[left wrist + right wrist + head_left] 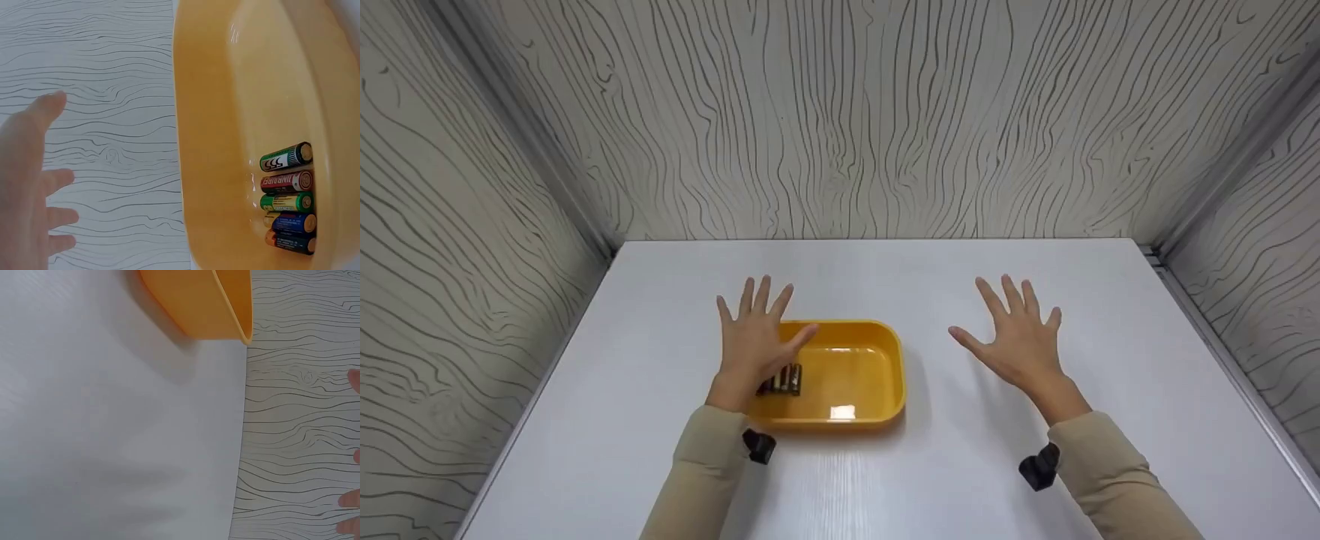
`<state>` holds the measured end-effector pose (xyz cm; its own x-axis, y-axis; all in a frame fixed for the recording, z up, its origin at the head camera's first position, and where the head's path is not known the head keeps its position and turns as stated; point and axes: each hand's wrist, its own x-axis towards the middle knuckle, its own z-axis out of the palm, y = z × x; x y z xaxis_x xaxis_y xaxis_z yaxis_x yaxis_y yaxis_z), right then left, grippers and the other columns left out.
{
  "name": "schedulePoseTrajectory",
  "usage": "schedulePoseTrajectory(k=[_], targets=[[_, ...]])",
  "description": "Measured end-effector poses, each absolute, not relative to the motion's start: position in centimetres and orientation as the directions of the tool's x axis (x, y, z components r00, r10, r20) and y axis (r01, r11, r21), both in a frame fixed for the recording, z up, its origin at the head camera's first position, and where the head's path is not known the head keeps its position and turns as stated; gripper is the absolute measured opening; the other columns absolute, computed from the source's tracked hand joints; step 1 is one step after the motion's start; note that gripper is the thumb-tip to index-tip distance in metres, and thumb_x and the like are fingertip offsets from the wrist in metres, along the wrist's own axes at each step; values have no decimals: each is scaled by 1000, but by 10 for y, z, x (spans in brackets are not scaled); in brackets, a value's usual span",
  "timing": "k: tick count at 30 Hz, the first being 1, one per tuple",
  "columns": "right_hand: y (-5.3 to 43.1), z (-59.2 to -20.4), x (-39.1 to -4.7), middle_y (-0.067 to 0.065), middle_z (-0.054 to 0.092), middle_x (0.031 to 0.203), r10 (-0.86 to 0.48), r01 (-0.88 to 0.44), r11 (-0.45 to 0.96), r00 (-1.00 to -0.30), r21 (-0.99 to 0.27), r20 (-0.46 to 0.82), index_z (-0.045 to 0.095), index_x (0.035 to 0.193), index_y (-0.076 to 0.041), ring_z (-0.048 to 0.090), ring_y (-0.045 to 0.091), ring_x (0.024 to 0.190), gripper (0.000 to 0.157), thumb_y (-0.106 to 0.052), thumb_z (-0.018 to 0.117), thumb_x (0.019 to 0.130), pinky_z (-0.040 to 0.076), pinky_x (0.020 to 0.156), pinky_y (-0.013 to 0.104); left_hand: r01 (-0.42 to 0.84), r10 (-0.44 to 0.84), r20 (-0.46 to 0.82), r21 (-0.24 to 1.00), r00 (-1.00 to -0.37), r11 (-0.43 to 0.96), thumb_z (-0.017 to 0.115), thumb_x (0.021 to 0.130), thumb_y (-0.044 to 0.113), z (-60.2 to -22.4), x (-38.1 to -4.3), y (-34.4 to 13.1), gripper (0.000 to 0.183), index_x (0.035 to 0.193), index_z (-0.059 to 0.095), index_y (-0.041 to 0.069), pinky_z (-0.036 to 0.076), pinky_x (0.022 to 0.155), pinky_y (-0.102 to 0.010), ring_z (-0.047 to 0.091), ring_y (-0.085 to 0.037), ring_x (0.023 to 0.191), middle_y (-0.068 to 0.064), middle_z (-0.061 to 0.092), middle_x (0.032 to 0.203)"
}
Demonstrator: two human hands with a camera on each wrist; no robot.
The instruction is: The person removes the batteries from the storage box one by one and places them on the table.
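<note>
A yellow tray point(847, 375) sits on the white table, with several batteries point(791, 379) lined up side by side at its left end. In the left wrist view the batteries point(287, 181) differ in colour, among them green, red and blue ones. My left hand point(754, 341) is held over the tray's left part with fingers spread, holding nothing and hiding some of the batteries in the head view. To the right of the tray, my right hand point(1024, 345) hovers above the table, its fingers also spread and nothing in them.
The white table point(960, 465) meets a wood-grain patterned wall point(840, 120) at the back. Similar side walls stand at left and right, with metal rails point(1237, 375) along the edges. A black wrist camera point(1039, 469) is strapped near each sleeve cuff.
</note>
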<state>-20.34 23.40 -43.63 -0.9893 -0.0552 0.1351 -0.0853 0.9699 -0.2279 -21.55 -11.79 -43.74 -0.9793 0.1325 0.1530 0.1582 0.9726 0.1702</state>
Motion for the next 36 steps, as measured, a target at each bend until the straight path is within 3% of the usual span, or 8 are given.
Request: schedulePoseTrajectory(k=[7,11,15,22,30,36], targets=[[225,-445,-195,22,43,147,-93,-146,923,-982,-355,163,32,150,-14,41,43,134,77,-57,55,90,41,101,65,212,158,168,374,-973,903,53,93,51,-451,-206,-138,59,143,47,20,22,116,-68,31,-38,145,-15,37,155],[218,-451,-190,21,49,142,-109,-169,888,-981,-427,160,35,148,-12,46,39,129,75,-52,59,90,44,102,61,256,175,209,474,-962,843,57,94,39,-467,-202,-155,51,138,52,14,32,113,-64,38,-40,140,-19,41,151],[212,-456,-186,21,49,142,-119,-166,873,-984,-458,131,34,149,-12,47,39,129,75,-49,61,90,43,105,60,225,156,168,584,-973,780,59,94,36,-485,-198,-168,50,139,51,15,35,113,-61,38,-40,141,-18,38,153],[201,-466,-179,20,51,142,-138,-159,859,-987,-486,80,35,149,-15,49,39,130,73,-49,61,90,44,105,60,66,116,-13,760,-993,647,56,96,36,-514,-193,-185,50,144,46,23,25,118,-62,25,-38,148,-10,28,160],[183,-473,-170,12,60,127,-174,-187,821,-982,-539,75,42,144,-16,61,30,113,63,-41,64,90,56,93,46,38,96,-2,908,-995,417,48,101,30,-543,-190,-201,44,143,47,19,17,121,-61,21,-37,150,-13,31,158],[169,-474,-166,7,64,115,-218,-226,773,-972,-592,87,48,139,-13,62,23,103,56,-31,67,89,58,85,39,-32,90,-66,943,-994,331,41,102,36,-555,-187,-204,45,146,42,24,15,124,-54,21,-31,151,-6,33,159]])
